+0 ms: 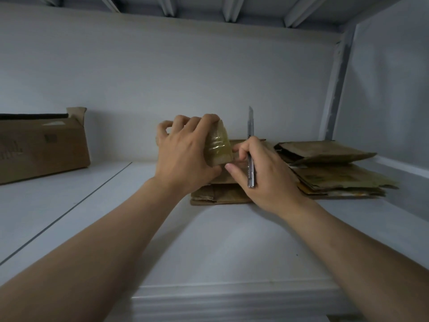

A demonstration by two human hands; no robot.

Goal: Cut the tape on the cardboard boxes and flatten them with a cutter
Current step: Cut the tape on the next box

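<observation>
Brown cardboard under glossy tape is being handled at the middle of the shelf (209, 240): the small box (218, 147) is being gripped by the left hand (183, 154), fingers curling over its raised end. Just beside it, touching its right edge, the right hand (267, 180) is clasping the cutter (250, 126), blade pointing up and away. Flattening seems to be under way; next, the blade is probably needing to be turned onto any remaining tape. A flattened stack (336, 173) is lying just to the right.
</observation>
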